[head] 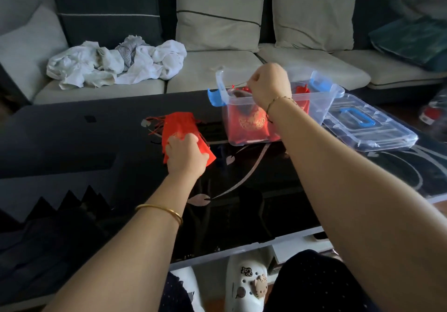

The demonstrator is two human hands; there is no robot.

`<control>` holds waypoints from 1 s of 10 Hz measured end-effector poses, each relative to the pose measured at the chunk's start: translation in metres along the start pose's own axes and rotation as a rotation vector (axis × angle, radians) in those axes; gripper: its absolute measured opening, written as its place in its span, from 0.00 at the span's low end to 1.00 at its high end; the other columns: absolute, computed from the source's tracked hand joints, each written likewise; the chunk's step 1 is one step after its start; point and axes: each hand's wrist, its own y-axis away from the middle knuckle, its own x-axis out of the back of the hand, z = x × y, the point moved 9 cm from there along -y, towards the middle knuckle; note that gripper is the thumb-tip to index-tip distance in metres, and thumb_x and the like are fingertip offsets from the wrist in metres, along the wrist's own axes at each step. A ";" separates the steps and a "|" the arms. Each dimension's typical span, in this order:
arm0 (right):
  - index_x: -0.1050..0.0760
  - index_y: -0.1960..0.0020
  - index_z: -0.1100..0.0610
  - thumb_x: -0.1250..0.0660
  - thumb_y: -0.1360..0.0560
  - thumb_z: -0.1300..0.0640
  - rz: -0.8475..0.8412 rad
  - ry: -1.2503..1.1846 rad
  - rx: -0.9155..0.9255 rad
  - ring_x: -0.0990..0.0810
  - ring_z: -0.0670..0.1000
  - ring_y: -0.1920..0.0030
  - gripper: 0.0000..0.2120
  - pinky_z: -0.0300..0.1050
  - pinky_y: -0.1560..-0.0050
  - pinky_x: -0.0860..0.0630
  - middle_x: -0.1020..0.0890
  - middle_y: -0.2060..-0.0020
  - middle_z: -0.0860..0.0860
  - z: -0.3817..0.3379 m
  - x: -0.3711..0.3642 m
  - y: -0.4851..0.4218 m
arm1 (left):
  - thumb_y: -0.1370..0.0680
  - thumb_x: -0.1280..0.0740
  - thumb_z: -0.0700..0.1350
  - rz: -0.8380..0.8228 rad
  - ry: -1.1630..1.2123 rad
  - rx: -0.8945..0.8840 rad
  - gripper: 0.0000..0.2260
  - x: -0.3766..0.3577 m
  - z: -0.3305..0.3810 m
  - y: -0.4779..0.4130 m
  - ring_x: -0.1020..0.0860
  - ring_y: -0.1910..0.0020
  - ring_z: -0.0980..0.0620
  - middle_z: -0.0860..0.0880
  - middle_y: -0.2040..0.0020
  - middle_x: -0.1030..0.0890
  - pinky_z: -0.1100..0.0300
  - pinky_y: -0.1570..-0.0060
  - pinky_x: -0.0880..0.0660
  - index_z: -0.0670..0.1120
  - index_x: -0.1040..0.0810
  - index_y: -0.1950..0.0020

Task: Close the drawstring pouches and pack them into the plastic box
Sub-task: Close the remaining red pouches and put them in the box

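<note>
1. Two bare hands are at work over one dark glass table (pixel 96 142).
2. The left hand (pixel 187 154) is down on the pile of red pouches (pixel 179 125). Its fingers are curled over the pile's near end and grip it. The pile lies flat on the table, left of the box. Loose cords fan out at its far end, and the pouches overlap too much to count.
3. The right hand (pixel 269 84) is raised over the open top of the plastic box (pixel 319 108). Its fingers are bunched and pinch one thin drawstring (pixel 239 85), which runs taut to the left.
4. There is one clear box, standing on the table right of the pile. It has two blue latches, one at the left end (pixel 215 97) and one at the right (pixel 319 84).
5. Two red pouches show inside the box. A pouch with a gold emblem (pixel 251 123) sits against the front wall, and a second pouch (pixel 302 93) sits toward the back right. Any others are hidden by the wrist.
6. One clear lid (pixel 377 130) with one blue handle (pixel 358 117) lies flat on the table, just right of the box.
7. Each wrist carries one bracelet: a gold bangle (pixel 162 211) on the left and a thin chain (pixel 278 100) on the right.
8. Behind the table, the sofa (pixel 217 70) holds two pale cushions (pixel 217 14) (pixel 314 14) and one heap of white cloth (pixel 116 62).
</note>
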 end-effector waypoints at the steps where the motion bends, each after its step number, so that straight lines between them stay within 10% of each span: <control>1: 0.37 0.74 0.59 0.43 0.26 0.67 0.075 -0.072 0.000 0.35 0.55 0.72 0.18 0.42 0.69 0.34 0.34 0.75 0.54 0.010 0.000 0.018 | 0.24 0.31 0.46 -0.052 -0.087 -0.006 0.20 -0.016 -0.010 0.009 0.35 0.35 0.40 0.41 0.33 0.36 0.49 0.41 0.30 0.48 0.30 0.33; 2: 0.22 0.64 0.64 0.43 0.25 0.64 0.099 -0.183 0.011 0.23 0.53 0.68 0.14 0.47 0.65 0.23 0.21 0.68 0.56 0.015 -0.012 0.048 | 0.24 0.32 0.41 -0.021 -0.132 -0.052 0.17 -0.022 -0.014 0.012 0.31 0.38 0.41 0.41 0.35 0.34 0.50 0.43 0.28 0.46 0.28 0.36; 6: 0.24 0.57 0.57 0.37 0.24 0.54 -0.624 -0.700 -0.341 0.23 0.51 0.59 0.08 0.46 0.56 0.26 0.22 0.62 0.53 0.027 -0.128 0.126 | 0.31 0.31 0.29 0.067 0.348 -0.372 0.09 0.014 0.005 0.040 0.26 0.51 0.50 0.43 0.50 0.27 0.67 0.50 0.30 0.44 0.22 0.62; 8: 0.22 0.48 0.59 0.39 0.25 0.69 -0.636 -0.958 -0.259 0.21 0.49 0.62 0.11 0.43 0.58 0.21 0.20 0.61 0.53 0.016 -0.103 0.131 | 0.32 0.31 0.31 -0.014 0.437 -0.343 0.17 0.019 0.012 0.050 0.28 0.44 0.50 0.45 0.44 0.32 0.69 0.54 0.33 0.51 0.31 0.54; 10: 0.26 0.63 0.55 0.36 0.28 0.72 -0.526 -0.733 -0.106 0.25 0.48 0.65 0.13 0.40 0.62 0.26 0.25 0.66 0.52 0.028 -0.091 0.127 | 0.24 0.38 0.34 -0.154 0.657 -0.138 0.19 0.013 0.000 0.048 0.25 0.43 0.51 0.49 0.42 0.26 0.52 0.44 0.23 0.47 0.32 0.34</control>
